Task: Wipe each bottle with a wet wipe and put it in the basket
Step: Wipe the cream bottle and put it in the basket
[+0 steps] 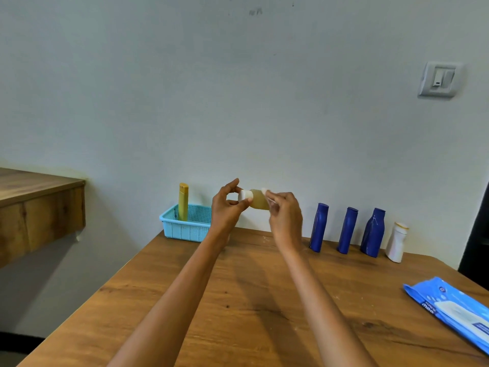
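Head view: you hold a small pale-yellow translucent bottle with a white cap (258, 199) on its side in mid-air, above the far edge of the brown wooden surface (251, 300). Your left hand (227, 205) pinches the cap end between thumb and curled fingers; your right hand (284, 215) curls round the bottle's other end, pressing a scrap of white wet wipe (264, 191) against it. Just to your left sits the light-blue perforated plastic basket (185, 223) with one tall mustard-yellow bottle (183, 201) standing in it. Lined up against the wall on your right wait three dark-blue plastic bottles (318, 227), (347, 230), (373, 232) and a small white bottle (396, 242), none yet in the basket. The blue pack of wet wipes (455, 308) lies near your right elbow. The grip on the cap looks light: a damp bottle could slip or twist free as you rub. Setting it in the basket carelessly could also tip the tall yellow bottle, which leans on the basket wall.
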Available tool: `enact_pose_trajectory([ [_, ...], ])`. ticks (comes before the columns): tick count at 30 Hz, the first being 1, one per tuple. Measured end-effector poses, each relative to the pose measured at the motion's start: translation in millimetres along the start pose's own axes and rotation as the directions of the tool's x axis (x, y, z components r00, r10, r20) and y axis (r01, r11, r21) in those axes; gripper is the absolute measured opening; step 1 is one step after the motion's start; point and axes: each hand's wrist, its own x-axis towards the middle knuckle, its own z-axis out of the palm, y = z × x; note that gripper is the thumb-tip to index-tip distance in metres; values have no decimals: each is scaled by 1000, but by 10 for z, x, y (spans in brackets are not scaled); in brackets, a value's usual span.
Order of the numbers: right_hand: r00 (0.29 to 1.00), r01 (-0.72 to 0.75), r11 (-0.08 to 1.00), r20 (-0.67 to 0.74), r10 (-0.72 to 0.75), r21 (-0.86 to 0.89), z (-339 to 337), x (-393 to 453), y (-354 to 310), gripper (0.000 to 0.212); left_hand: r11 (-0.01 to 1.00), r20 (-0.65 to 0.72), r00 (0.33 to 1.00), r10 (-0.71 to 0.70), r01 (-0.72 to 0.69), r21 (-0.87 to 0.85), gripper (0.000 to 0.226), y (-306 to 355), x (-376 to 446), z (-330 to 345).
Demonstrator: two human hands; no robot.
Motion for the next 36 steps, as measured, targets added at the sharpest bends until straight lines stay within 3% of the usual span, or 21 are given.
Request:
enact_pose_trajectory([
  [5, 987, -142, 990, -77, 143, 16, -107, 62, 208, 31, 1000, 38, 999, -11, 10, 25, 58, 26, -37, 75],
  [12, 1000, 23, 1000, -20, -23, 1, 83, -52, -116, 33, 997, -55, 996, -74, 73, -17, 54, -60, -39, 114],
  [16, 992, 121, 992, 25, -122, 20, 183, -105, -166, 35, 952, -98, 967, -233, 206, -228, 54, -33, -35, 81],
  [19, 998, 68, 997, -12, -68, 25, 68, -56, -19, 34, 910, -65, 952, -300, 265, -319, 55, -5, -35, 102],
  [24, 994, -90, 996, -70, 89, -11, -62, 66, 217, 32, 885, -7, 938, -348, 326, -332, 54, 11, -56, 200],
  [31, 998, 60, 998, 23, -60, -16, 114, -72, -96, 34, 800, -12, 892, -452, 400, -448, 50, -17, -35, 161],
  [34, 991, 89, 992, 90, -96, 84, 188, -88, -206, 29, 770, -34, 869, -494, 419, -482, 50, -29, 7, 88],
  [36, 996, 79, 986, 34, -85, 146, 173, -67, -195, 25, 761, -50, 857, -512, 426, -489, 48, -41, 19, 64],
])
